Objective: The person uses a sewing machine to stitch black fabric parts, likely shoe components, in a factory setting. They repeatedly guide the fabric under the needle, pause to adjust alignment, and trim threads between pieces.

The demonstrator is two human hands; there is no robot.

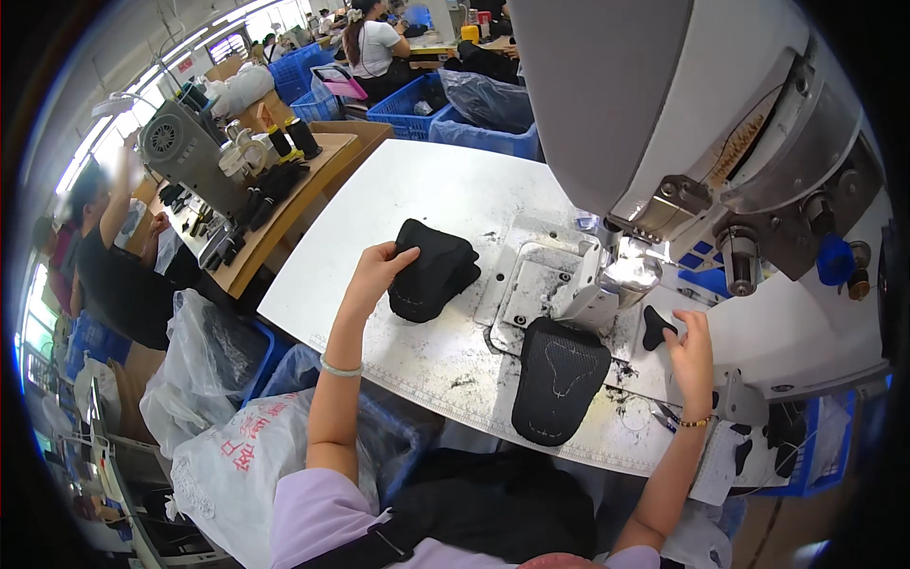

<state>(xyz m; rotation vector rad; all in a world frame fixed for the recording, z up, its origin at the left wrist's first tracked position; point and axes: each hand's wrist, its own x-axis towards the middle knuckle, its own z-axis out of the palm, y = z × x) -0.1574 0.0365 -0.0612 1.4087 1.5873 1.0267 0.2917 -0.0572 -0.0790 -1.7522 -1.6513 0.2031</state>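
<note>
While the big grey-white sewing machine (701, 123) looms over the white worktable (417, 190), a black stitched fabric panel (557, 379) lies flat just in front of its needle area. Left of that, a stack of black fabric pieces (434, 270) sits on the table, and the person's left hand (377, 270) has its fingers curled over the stack's near edge, gripping it. Smaller again, a little black fabric piece (655, 325) lies by the machine base; the right hand (692, 356) rests beside it, fingers loosely spread, holding nothing.
</note>
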